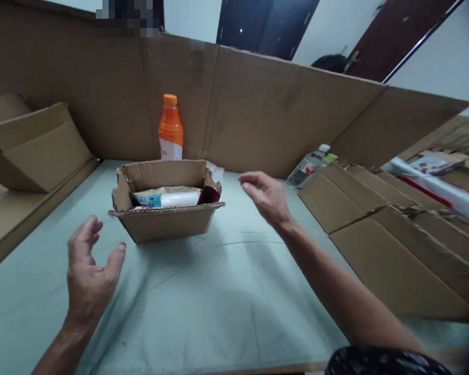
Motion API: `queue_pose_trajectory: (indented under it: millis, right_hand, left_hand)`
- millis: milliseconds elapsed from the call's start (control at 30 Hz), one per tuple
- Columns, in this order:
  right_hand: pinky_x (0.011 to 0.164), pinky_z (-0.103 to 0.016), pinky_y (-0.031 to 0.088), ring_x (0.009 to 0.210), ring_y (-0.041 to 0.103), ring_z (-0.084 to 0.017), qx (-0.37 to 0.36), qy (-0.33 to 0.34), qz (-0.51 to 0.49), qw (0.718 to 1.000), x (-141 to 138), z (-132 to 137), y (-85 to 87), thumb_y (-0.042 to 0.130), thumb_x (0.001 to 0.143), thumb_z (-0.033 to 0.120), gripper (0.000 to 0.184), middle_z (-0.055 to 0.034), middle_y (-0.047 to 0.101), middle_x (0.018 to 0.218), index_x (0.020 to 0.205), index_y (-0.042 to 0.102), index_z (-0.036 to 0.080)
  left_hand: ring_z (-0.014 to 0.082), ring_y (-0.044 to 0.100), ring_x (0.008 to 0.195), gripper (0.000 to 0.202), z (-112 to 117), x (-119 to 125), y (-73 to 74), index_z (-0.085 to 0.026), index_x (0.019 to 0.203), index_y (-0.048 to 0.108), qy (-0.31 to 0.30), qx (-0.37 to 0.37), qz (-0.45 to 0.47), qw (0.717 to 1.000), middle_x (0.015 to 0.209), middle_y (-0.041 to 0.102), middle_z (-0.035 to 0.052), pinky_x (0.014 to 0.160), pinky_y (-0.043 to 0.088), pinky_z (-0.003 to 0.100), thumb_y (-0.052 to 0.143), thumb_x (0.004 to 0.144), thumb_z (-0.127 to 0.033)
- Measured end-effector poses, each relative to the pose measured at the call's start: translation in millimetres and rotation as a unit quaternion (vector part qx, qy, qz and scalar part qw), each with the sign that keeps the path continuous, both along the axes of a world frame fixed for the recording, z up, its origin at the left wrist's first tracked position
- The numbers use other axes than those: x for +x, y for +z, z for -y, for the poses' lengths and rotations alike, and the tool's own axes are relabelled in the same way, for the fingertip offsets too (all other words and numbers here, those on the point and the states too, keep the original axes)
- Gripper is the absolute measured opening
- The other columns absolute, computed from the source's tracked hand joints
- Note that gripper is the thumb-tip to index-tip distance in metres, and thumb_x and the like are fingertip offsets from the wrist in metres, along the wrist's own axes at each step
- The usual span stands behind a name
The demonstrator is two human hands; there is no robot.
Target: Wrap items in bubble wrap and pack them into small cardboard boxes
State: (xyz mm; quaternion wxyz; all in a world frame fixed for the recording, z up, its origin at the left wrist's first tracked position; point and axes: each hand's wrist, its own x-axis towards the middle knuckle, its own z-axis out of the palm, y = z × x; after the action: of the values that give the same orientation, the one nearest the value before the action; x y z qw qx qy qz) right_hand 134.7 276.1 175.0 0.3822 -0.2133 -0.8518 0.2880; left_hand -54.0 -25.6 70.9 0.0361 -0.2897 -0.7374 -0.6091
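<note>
In the middle left of the head view a small cardboard box (168, 225) stands on the pale green cloth, its top uncovered. Inside it lie a white roll-shaped item (181, 199), a blue and yellow printed packet (148, 200) and a dark red piece (210, 195). My left hand (86, 278) hovers to the left of the box, thumb and fingers spread, holding nothing. To the box's right, apart from it, is my right hand (266, 197), loosely curved with nothing visible in it. An orange bottle (171, 127) with an orange cap stands behind the box.
Tall cardboard panels (258, 99) wall off the back. A clear bottle (308, 165) leans near a green cap at the right. Divided cardboard boxes (391, 260) line the right side, and another carton (42, 151) sits at the left. Pale green cloth (219, 312) covers the table.
</note>
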Motion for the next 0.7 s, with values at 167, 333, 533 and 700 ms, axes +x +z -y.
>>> queue_pose_trajectory:
  millis: [167,333,533,700]
  right_hand:
    - [0.092,-0.044,0.054,0.115,0.065,-0.028,-0.113,0.083,0.104,0.985,-0.4,32.0,-76.5,0.068,0.078,0.03,0.06,-0.0155,0.065,0.135,0.136,0.057,0.018]
    - [0.097,-0.046,0.051,0.114,0.063,-0.028,-0.139,0.087,0.103,0.981,-22.5,43.3,-70.5,0.066,0.077,0.03,0.056,-0.0129,0.068,0.127,0.131,0.057,0.016]
    - [0.089,-0.045,0.055,0.107,0.065,-0.028,-0.139,-0.043,0.051,0.988,76.8,39.2,-65.4,0.062,0.082,0.032,0.044,-0.0121,0.068,0.124,0.124,0.06,0.018]
    - [0.085,-0.042,0.058,0.108,0.065,-0.028,-0.058,-0.068,0.029,0.996,144.4,91.9,-85.4,0.063,0.089,0.029,0.04,-0.0122,0.067,0.123,0.129,0.059,0.023]
  left_hand:
    - [0.0331,0.049,0.139,0.081,-16.3,-4.5,-14.3,-0.029,0.147,0.046,-0.059,0.018,0.134,0.989,0.152,0.049,0.0106,0.114,0.043,0.051,0.079,0.074,-0.04]
    - [0.0275,0.055,0.131,0.073,-49.4,0.4,2.4,-0.025,0.14,0.05,-0.047,0.035,0.129,0.99,0.141,0.056,0.0102,0.106,0.05,0.04,0.079,0.074,-0.037]
    - [0.0282,0.059,0.126,0.073,-76.8,71.0,4.8,-0.022,0.141,0.049,-0.194,0.032,0.175,0.965,0.14,0.059,0.0129,0.108,0.05,0.047,0.076,0.075,-0.037]
    - [0.03,0.064,0.12,0.063,-26.6,107.5,-15.7,-0.027,0.134,0.053,-0.182,-0.037,0.216,0.959,0.14,0.059,0.0118,0.105,0.052,0.049,0.076,0.078,-0.044]
